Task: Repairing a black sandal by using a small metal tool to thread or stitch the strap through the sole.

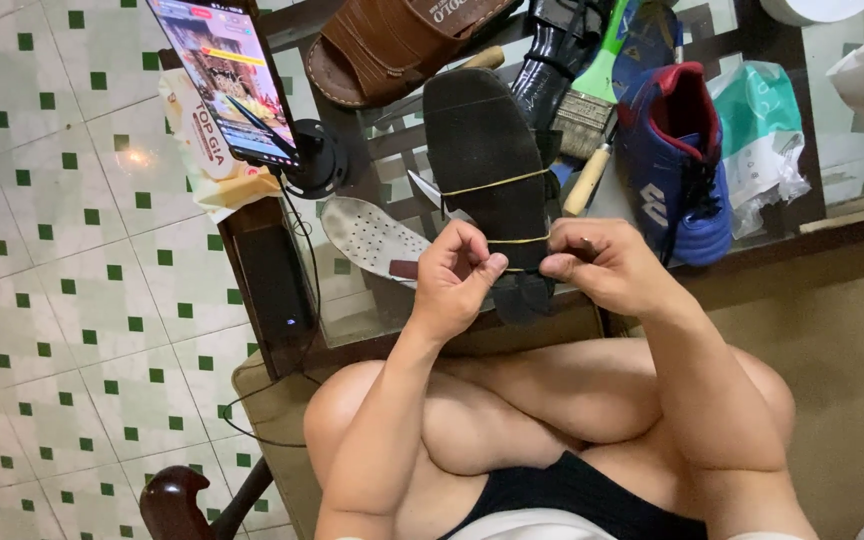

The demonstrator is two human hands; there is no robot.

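Person seated, knees up, working over a low glass-topped surface [852, 190].

Left hand [455, 280]: grip closed, thumb and fingers pinched on a yellow rubber band [518, 240] at the near end of a dark sandal sole [484, 150].

Right hand [602, 265]: grip closed, fingers pinched on the same band at the sole's opposite edge. The band runs straight across the sole between the two hands.

Sole: held sole-side up, heel toward the hands, toe pointing away from them. A second rubber band [497, 182] crosses it farther from the hands, slightly slanted.

Around the hands:
- Beyond the left hand, just beside it: a white perforated insole [372, 238] lying on the surface.
- Farther out on that side: a phone [224, 70] with lit screen on a black stand [317, 160], cable trailing down.
- Beyond the sole's toe: a brown leather sandal [382, 45].
- Beyond the right hand: a green-handled brush [592, 90], and a blue and red sports shoe [674, 165] near the right wrist.
- Past the shoe: a green and white plastic bag [764, 130].

Floor to the left: white tile with green squares [62, 280].
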